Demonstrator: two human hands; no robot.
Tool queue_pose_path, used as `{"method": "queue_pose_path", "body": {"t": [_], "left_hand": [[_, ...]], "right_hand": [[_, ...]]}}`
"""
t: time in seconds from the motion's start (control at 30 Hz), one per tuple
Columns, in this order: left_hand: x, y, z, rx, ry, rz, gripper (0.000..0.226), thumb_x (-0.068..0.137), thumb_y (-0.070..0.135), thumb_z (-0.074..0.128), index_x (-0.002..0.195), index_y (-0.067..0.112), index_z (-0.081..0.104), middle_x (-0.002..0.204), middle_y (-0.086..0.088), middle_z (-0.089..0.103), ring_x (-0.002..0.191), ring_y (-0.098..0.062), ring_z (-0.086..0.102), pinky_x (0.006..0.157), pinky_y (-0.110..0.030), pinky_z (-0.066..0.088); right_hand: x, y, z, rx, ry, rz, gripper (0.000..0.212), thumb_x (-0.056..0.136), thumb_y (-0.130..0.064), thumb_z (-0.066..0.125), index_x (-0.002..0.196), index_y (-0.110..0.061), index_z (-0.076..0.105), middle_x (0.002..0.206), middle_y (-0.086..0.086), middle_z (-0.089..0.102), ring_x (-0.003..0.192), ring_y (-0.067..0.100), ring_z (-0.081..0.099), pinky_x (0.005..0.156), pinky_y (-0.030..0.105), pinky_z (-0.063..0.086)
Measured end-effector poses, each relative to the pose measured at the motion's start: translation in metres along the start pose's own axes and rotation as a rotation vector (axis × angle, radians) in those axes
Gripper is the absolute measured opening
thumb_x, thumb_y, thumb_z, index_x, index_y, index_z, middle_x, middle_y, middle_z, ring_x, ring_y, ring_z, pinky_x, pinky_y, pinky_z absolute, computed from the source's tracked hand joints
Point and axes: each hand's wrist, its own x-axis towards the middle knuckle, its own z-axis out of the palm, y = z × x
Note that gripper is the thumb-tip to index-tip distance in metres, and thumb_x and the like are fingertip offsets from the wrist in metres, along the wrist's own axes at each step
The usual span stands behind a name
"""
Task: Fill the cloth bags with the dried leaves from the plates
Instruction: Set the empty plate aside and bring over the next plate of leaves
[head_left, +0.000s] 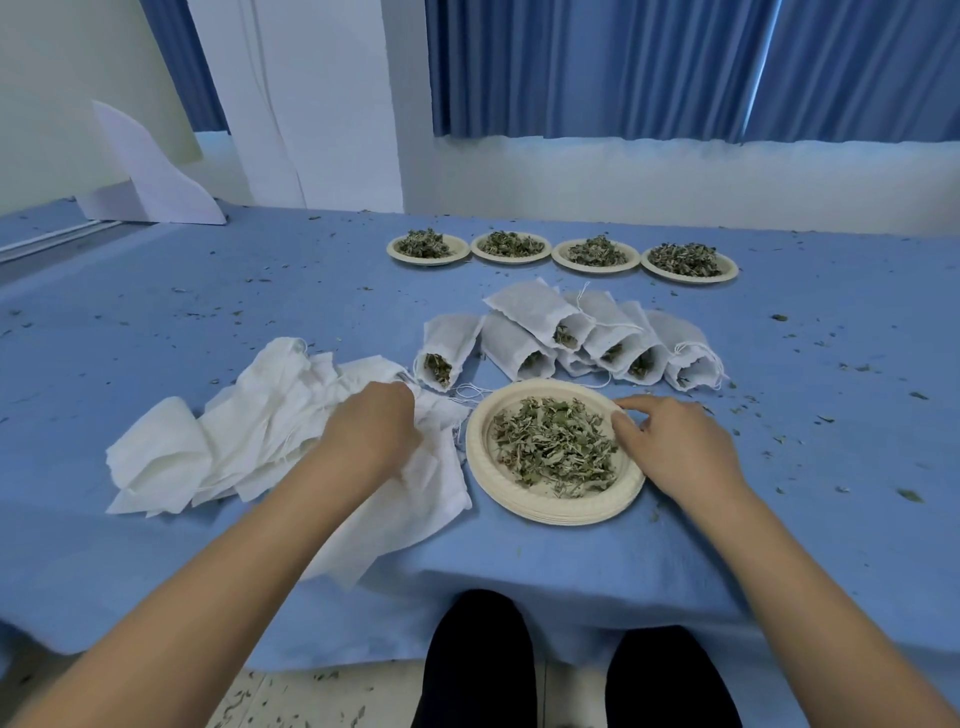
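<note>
The near plate (524, 506) holds a heap of dried leaves (553, 444). The right hand (675, 447) rests on its right rim, thumb and forefinger spread, thumb tip just beside the leaves. Left of the plate, the left hand (371, 431) curls down onto the empty cloth bags (249, 431), seemingly gripping one; its fingertips are hidden. Behind the plate lie filled bags (519, 338), and beyond them four more plates (560, 257).

I can read no writing, label, brand or number anywhere. The near plate (519, 506) at 6 o'clock, the row of plates (596, 268) at 12 o'clock, the filled cloth bags (524, 312), the empty cloth bags (249, 431) at 9 o'clock and the blue tablecloth (156, 312) all show plain surfaces.
</note>
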Motion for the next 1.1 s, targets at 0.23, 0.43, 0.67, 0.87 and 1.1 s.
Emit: {"method": "queue_pose_path", "body": {"t": [0.23, 0.43, 0.67, 0.87, 1.1], "left_hand": [[0.009, 0.031, -0.052, -0.239, 0.564, 0.041, 0.016, 0.087, 0.0, 0.05, 0.071, 0.004, 0.048, 0.068, -0.01, 0.041, 0.058, -0.024, 0.035, 0.048, -0.028, 0.021], [0.036, 0.079, -0.056, -0.549, 0.533, 0.295, 0.015, 0.09, 0.012, 0.057, 0.088, 0.005, 0.071, 0.086, -0.006, 0.06, 0.074, -0.019, 0.056, 0.064, -0.027, 0.042], [0.071, 0.072, -0.04, -1.106, -0.037, 0.336, 0.009, 0.084, 0.023, 0.074, 0.079, 0.016, 0.077, 0.054, 0.011, 0.053, 0.051, -0.001, 0.045, 0.051, -0.012, 0.041], [0.095, 0.061, -0.028, -1.641, -0.152, 0.37, 0.013, 0.072, 0.032, 0.076, 0.078, 0.021, 0.08, 0.062, 0.011, 0.053, 0.053, -0.002, 0.046, 0.047, -0.012, 0.038], [0.102, 0.062, 0.006, -1.46, 0.361, 0.546, 0.013, 0.085, 0.004, 0.071, 0.078, 0.014, 0.076, 0.074, 0.005, 0.071, 0.057, -0.012, 0.061, 0.052, -0.019, 0.048]], "right_hand": [[0.02, -0.033, -0.037, 0.579, 0.146, -0.256, 0.024, 0.092, -0.029, 0.059, 0.077, -0.013, 0.069, 0.055, -0.004, 0.058, 0.054, 0.01, 0.052, 0.052, 0.026, 0.043], [0.041, -0.071, -0.038, 0.935, -0.205, -0.334, 0.004, 0.086, -0.017, 0.069, 0.083, -0.016, 0.067, 0.059, -0.008, 0.064, 0.049, 0.009, 0.057, 0.048, 0.02, 0.048], [0.061, -0.056, -0.023, 0.914, -0.148, -0.284, 0.011, 0.084, 0.0, 0.067, 0.076, -0.007, 0.069, 0.061, 0.005, 0.06, 0.045, 0.003, 0.049, 0.046, 0.012, 0.04], [0.072, -0.048, -0.008, 0.951, -0.144, -0.238, 0.021, 0.083, 0.005, 0.064, 0.072, -0.012, 0.065, 0.064, -0.004, 0.059, 0.054, 0.004, 0.05, 0.054, 0.013, 0.041], [0.079, -0.033, -0.005, 1.309, -0.107, 0.027, 0.019, 0.09, 0.004, 0.054, 0.075, -0.006, 0.061, 0.062, 0.005, 0.065, 0.056, 0.02, 0.062, 0.061, 0.035, 0.055]]}}
